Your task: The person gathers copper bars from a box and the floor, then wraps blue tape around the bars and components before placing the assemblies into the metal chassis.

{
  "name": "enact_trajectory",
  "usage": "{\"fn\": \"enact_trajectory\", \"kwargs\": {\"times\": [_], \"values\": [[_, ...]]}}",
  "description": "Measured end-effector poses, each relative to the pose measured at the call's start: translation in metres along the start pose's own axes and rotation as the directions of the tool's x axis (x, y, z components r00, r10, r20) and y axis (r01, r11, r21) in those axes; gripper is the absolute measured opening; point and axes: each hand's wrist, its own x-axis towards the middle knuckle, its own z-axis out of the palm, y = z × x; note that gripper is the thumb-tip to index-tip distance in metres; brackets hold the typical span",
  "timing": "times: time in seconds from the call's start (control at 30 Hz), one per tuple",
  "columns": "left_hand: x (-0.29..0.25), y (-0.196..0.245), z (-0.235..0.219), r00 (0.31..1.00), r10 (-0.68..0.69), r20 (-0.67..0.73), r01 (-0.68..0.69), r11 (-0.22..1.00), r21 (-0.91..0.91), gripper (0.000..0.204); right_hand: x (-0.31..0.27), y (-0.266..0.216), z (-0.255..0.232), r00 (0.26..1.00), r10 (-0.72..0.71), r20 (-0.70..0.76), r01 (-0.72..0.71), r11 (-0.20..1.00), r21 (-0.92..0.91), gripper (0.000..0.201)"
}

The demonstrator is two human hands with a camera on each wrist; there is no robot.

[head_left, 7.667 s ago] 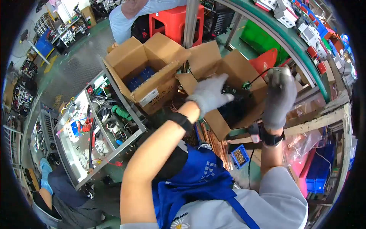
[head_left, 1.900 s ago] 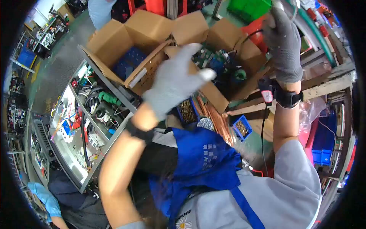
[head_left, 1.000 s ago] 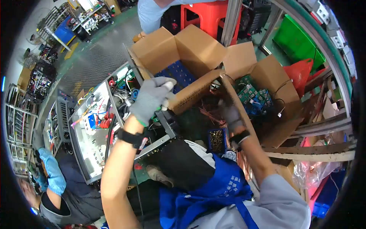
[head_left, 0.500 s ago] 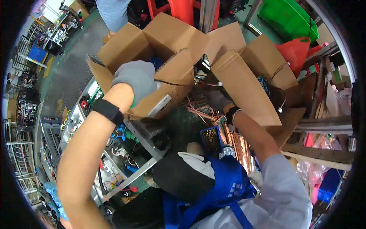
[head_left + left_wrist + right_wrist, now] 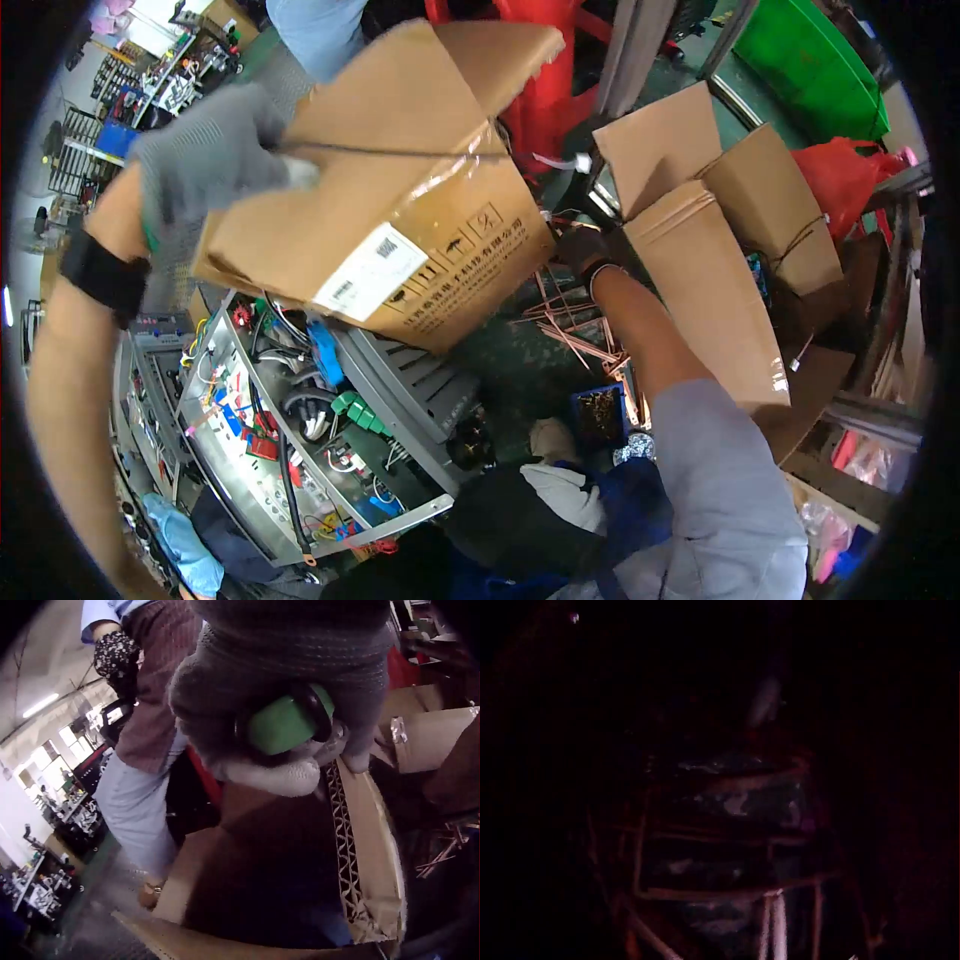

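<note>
My gloved left hand (image 5: 215,150) is raised at the left of the cardboard box (image 5: 450,270). In the left wrist view, the fingers of the left hand (image 5: 277,697) curl round a green part with a black ring (image 5: 281,727), above the open box. A thin dark cable (image 5: 400,152) runs right from this hand across the box to a white connector (image 5: 582,162). My right hand (image 5: 582,250) reaches low between the two boxes, near thin copper strips (image 5: 570,335); its fingers are hidden. The right wrist view is very dark, with strips faintly visible.
A second open box (image 5: 705,290) stands at the right. A metal tray of wires and parts (image 5: 250,450) lies lower left, and a blue bin of small parts (image 5: 600,415) stands near the strips. Behind are a red stool (image 5: 540,80) and a green crate (image 5: 810,60).
My left hand has moved left and upward with the cable stretching from it. More of the left box's printed side shows. My right hand remains low between the boxes.
</note>
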Motion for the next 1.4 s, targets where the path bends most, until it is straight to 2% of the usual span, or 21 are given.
{"fn": "enact_trajectory", "kwargs": {"times": [0.07, 0.1, 0.13, 0.2, 0.27, 0.3, 0.57, 0.63, 0.73, 0.8, 0.9, 0.93, 0.97, 1.07, 1.1, 1.13, 1.17, 1.2, 1.27, 1.33, 1.4], "values": [[0.004, -0.009, -0.008, 0.996, -0.046, -0.070, 0.054, 0.992, 0.111, 0.039, -0.006, -0.003, -0.017, 0.996, -0.087, 0.004, 0.087, 0.978, -0.191, 0.041], [-0.003, -0.024, -0.002, 0.977, 0.078, -0.196, -0.067, 0.996, 0.062, 0.043, -0.021, -0.006, -0.049, 0.985, -0.166, 0.049, 0.173, 0.955, -0.241, 0.041], [0.000, -0.031, -0.001, 0.981, 0.049, -0.186, -0.038, 0.997, 0.061, 0.043, -0.028, -0.009, -0.069, 0.966, -0.241, 0.094, 0.258, 0.923, -0.287, 0.040], [0.013, -0.038, -0.006, 0.985, -0.004, -0.170, 0.014, 0.998, 0.058, 0.043, -0.009, 0.002, -0.054, 0.973, -0.207, -0.106, 0.203, 0.978, -0.045, 0.032], [0.023, -0.037, -0.010, 0.997, -0.053, -0.061, 0.056, 0.997, 0.049, 0.046, -0.011, 0.010, -0.061, 0.959, -0.235, -0.161, 0.243, 0.969, 0.035, 0.028], [0.024, -0.045, -0.008, 0.998, -0.019, -0.067, 0.022, 0.999, 0.043, 0.047, -0.010, 0.002, -0.078, 0.995, -0.090, 0.049, 0.084, 0.992, 0.098, 0.039], [0.016, -0.051, 0.010, 0.992, 0.070, -0.109, -0.080, 0.993, -0.089, 0.055, -0.005, 0.010, -0.064, 0.977, -0.206, 0.053, 0.207, 0.978, -0.022, 0.029], [0.011, -0.045, 0.008, 0.994, 0.040, -0.099, -0.044, 0.999, -0.033, 0.057, -0.018, 0.008, -0.064, 0.875, -0.407, -0.262, 0.415, 0.909, -0.026, 0.031], [0.024, -0.040, 0.022, 1.000, -0.023, 0.000, 0.022, 0.991, -0.132, 0.051, -0.024, 0.013, -0.059, 0.931, -0.359, -0.060, 0.354, 0.931, -0.089, 0.042], [0.028, -0.032, 0.045, 0.996, -0.010, 0.088, 0.028, 0.979, -0.201, 0.053, -0.088, -0.001, -0.083, 0.883, -0.339, -0.326, 0.390, 0.915, 0.105, 0.035], [0.017, -0.026, 0.053, 0.992, 0.010, 0.129, 0.027, 0.960, -0.280, 0.059, -0.184, -0.010, -0.066, 0.926, -0.039, -0.375, 0.247, 0.814, 0.525, 0.033], [0.016, -0.027, 0.054, 0.989, 0.012, 0.146, 0.033, 0.953, -0.302, 0.062, -0.223, -0.010, -0.047, 0.953, 0.049, -0.299, 0.168, 0.737, 0.655, 0.037], [0.017, -0.032, 0.064, 0.996, 0.032, 0.082, -0.003, 0.944, -0.330, 0.061, -0.269, -0.015, -0.024, 0.983, 0.181, -0.042, -0.047, 0.458, 0.888, 0.037], [0.013, -0.031, 0.084, 0.998, 0.044, -0.048, -0.059, 0.913, -0.403, 0.058, -0.343, 0.035, 0.064, 0.907, 0.211, 0.364, -0.328, 0.896, 0.299, 0.031], [0.003, -0.010, 0.081, 0.999, 0.026, -0.035, -0.039, 0.902, -0.430, 0.055, -0.363, 0.086, 0.099, 0.988, 0.154, 0.030, -0.157, 0.975, 0.160, 0.032], [-0.004, -0.003, 0.080, 0.999, 0.006, -0.033, -0.019, 0.907, -0.421, 0.052, -0.372, 0.123, 0.124, 0.957, 0.021, -0.289, -0.033, 0.999, -0.034, 0.033], [-0.010, 0.005, 0.080, 0.999, -0.014, -0.030, 0.000, 0.911, -0.411, 0.048, -0.367, 0.106, 0.072, 0.881, 0.377, -0.286, -0.093, 0.731, 0.676, 0.033], [-0.013, 0.008, 0.080, 0.999, -0.034, -0.037, 0.018, 0.930, -0.368, 0.044, -0.360, 0.088, 0.014, 0.782, 0.622, -0.023, -0.007, 0.045, 0.999, 0.033], [-0.019, 0.015, 0.082, 0.996, -0.026, -0.090, -0.006, 0.938, -0.345, 0.041, -0.348, 0.119, 0.009, 0.752, 0.659, 0.016, 0.104, -0.143, 0.984, 0.034], [-0.032, 0.017, 0.091, 0.983, -0.009, -0.184, -0.066, 0.916, -0.397, 0.042, -0.352, 0.124, -0.005, 0.693, 0.716, 0.085, 0.037, -0.152, 0.988, 0.031], [-0.029, 0.023, 0.084, 0.995, 0.002, -0.101, -0.041, 0.920, -0.390, 0.039, -0.360, 0.119, -0.012, 0.659, 0.735, 0.157, -0.028, -0.184, 0.982, 0.032]]}}
